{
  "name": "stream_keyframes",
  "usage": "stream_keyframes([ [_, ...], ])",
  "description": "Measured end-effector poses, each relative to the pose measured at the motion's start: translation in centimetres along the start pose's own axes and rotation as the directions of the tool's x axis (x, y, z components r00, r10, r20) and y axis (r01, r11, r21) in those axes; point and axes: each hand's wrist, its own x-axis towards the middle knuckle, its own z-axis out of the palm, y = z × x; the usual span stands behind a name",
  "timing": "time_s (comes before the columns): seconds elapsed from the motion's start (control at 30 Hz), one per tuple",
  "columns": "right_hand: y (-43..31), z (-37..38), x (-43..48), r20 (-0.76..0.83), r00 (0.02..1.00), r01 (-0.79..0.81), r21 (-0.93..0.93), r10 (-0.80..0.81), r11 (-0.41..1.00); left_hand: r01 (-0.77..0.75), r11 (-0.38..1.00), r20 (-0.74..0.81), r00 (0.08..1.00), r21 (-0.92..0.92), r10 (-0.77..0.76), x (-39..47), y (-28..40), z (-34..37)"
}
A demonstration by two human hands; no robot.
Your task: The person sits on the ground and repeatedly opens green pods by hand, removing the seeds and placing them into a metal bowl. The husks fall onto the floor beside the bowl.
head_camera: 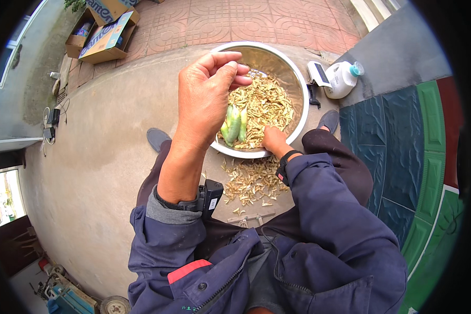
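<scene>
A wide metal basin [304, 94] stands on the concrete floor, holding many dry yellow-brown pods [265, 102]. Several green, cucumber-like vegetables [234, 125] lie at its left side on the pods. Raised high above the basin's left part is my left hand [210, 84], its fingers bent and thumb near the forefinger; whether something small is between them cannot be told. My right hand [274, 139] reaches over the near rim, its fingertips down at the pods and partly hidden. Split, empty-looking husks [255, 180] are scattered on the floor below the basin.
A white jug with a blue cap [339, 80] and a white device with a dark panel [319, 73] stand right of the basin. Open cardboard boxes [106, 43] are at the upper left. Chargers with cables [52, 123] lie by the left wall. A wheeled cart [70, 294] is at the lower left.
</scene>
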Motion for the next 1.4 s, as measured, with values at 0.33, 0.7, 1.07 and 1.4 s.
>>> stream_keyframes([
  [0.33, 2.2, 1.4, 2.2, -0.252, 0.967, 0.022, 0.238, 0.040, 0.971, -0.009, 1.000, -0.030, 1.000, 0.018, 0.009, 0.0, 0.7, -0.8],
  [0.7, -1.1, -12.5, 3.2, 0.183, 0.976, -0.193, 0.978, 0.116, 0.078, 0.030, 0.996, -0.034, 0.999, -0.087, -0.033, 1.2, -0.8, -1.0],
  [1.07, -6.0, -29.9, -8.3, 0.050, 0.934, 0.054, 0.959, -0.354, 0.279, 0.369, 0.852, 0.019, 0.920, -0.371, -0.391, 1.7, -5.4, 2.7],
  [1.4, -5.2, -29.2, -11.6, -0.244, 0.843, 0.339, 0.933, -0.480, 0.121, 0.503, 0.614, 0.341, 0.864, -0.608, -0.371, 1.5, -6.1, 4.0],
])
